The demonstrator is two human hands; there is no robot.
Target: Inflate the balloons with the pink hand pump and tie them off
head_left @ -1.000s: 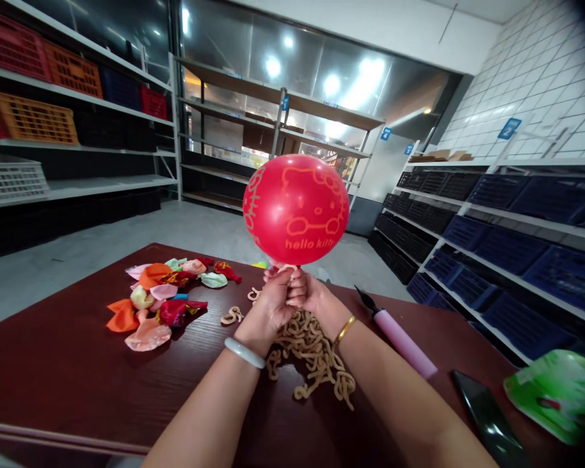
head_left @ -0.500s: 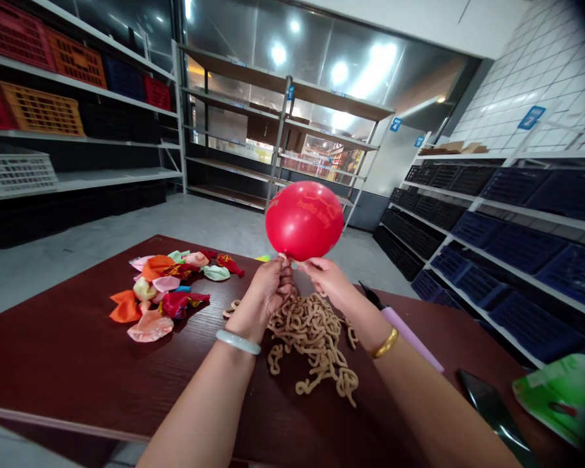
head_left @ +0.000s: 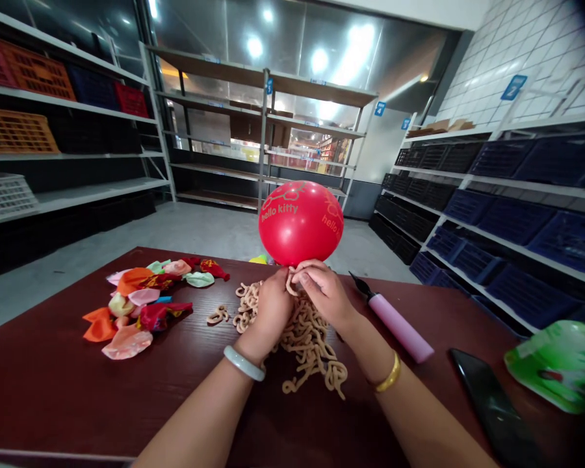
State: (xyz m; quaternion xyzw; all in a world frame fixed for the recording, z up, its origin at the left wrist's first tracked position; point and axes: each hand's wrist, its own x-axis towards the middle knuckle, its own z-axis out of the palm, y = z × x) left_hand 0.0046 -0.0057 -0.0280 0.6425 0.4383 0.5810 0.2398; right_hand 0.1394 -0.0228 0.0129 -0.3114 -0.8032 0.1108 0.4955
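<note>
An inflated red balloon (head_left: 301, 227) printed with "hello kitty" stands above my two hands, its neck pointing down. My left hand (head_left: 273, 302) is closed around the neck, which its fingers hide. The fingertips of my right hand (head_left: 324, 292) pinch beside the neck, touching the balloon's underside. Between the hands a short tan cord-like band (head_left: 291, 283) curves out from the right fingers. Under both hands lies a heap of the same tan bands (head_left: 312, 344) on the dark brown table (head_left: 185, 396), with a small cluster off to the left.
Several uninflated balloons (head_left: 141, 299) lie on the left of the table. To the right are a pink hand pump (head_left: 402, 328) with a black nozzle, a black phone (head_left: 487, 396) and a green packet (head_left: 560, 367). Shelves with crates (head_left: 17, 130) line the room.
The camera view has shifted. The balloon has turned, so its lettering now faces me. My right hand has come closer to my left, and a tan band now shows between them.
</note>
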